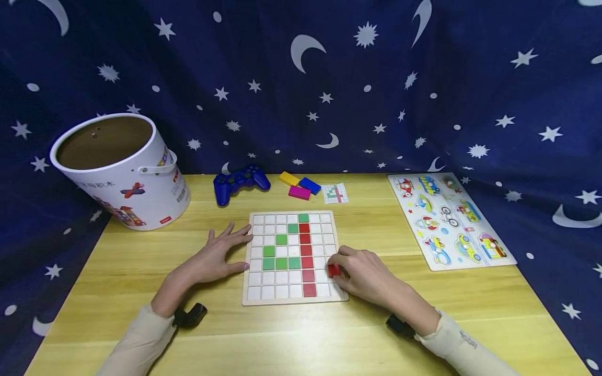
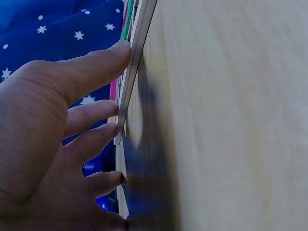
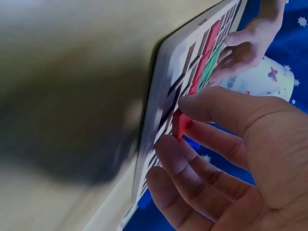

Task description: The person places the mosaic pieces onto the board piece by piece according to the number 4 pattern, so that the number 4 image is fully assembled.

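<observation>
A square wooden grid board point(image 1: 268, 292) lies mid-table with white cells. Red tiles point(image 1: 306, 262) form one column in it, and a green tile point(image 1: 303, 218) tops that column. Several more green tiles point(image 1: 281, 263) sit to its left. My left hand point(image 1: 213, 261) touches the board's left edge with thumb and spread fingers. Over the right-hand cells, my right hand point(image 1: 364, 274) pinches a red tile point(image 3: 181, 124) between thumb and fingers. In the right wrist view the tile is tilted against the board's plane; whether it touches the board I cannot tell.
Behind the board are a pattern card point(image 1: 335, 194), a yellow block point(image 1: 289, 178), a blue block point(image 1: 310, 185), a magenta block point(image 1: 299, 192) and a blue game controller point(image 1: 241, 183). A white bucket point(image 1: 164, 201) stands back left. A picture puzzle board point(image 1: 449, 235) lies right.
</observation>
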